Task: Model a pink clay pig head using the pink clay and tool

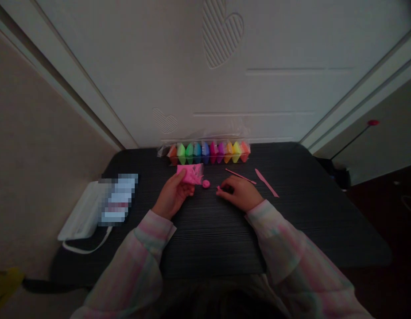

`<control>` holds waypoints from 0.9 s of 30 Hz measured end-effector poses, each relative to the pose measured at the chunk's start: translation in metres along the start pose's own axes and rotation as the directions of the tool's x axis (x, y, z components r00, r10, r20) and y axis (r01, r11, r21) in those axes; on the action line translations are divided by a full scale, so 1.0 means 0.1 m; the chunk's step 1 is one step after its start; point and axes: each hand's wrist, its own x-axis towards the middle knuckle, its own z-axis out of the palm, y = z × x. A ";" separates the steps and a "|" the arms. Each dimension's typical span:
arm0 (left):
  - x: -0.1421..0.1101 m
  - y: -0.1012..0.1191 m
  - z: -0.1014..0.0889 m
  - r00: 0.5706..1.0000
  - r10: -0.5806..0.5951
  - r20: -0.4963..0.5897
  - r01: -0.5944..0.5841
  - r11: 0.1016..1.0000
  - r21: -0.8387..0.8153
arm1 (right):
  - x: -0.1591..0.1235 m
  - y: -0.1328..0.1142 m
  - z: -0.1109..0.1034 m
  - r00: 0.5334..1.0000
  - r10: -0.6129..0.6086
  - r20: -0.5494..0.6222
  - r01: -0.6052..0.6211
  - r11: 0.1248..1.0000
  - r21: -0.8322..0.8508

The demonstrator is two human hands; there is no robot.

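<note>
Near the middle of the head view, the left hand (174, 193) is pinching a pink packet (191, 174). Just right of it, a round pink lump (206, 184) is lying on the dark table (210, 241). Farther right, the right hand (241, 192) is pinching a tiny pink bit (219, 188). Colored packs (206, 153) are sitting higher up.

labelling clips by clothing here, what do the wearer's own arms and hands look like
The left hand and right hand are bare, with no gloves. Both arms are in long, loose, pale sleeves: the left sleeve and right sleeve carry soft, blurry bands of pink and bluish green. The dim light makes exact shades hard to tell.
</note>
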 end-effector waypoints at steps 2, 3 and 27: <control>-0.01 -0.02 0.01 0.999 0.021 0.040 -0.022 0.999 0.033 | -0.02 -0.06 -0.05 0.999 -0.005 -0.038 0.006 0.999 0.036; -0.02 -0.03 0.01 0.998 0.036 0.059 -0.039 0.998 0.051 | -0.04 -0.09 -0.08 0.997 -0.025 -0.073 0.030 0.997 0.072; -0.08 -0.24 0.09 0.969 0.167 0.184 -0.234 0.865 0.443 | -0.08 -0.34 0.00 0.958 0.190 -0.213 0.001 0.743 0.670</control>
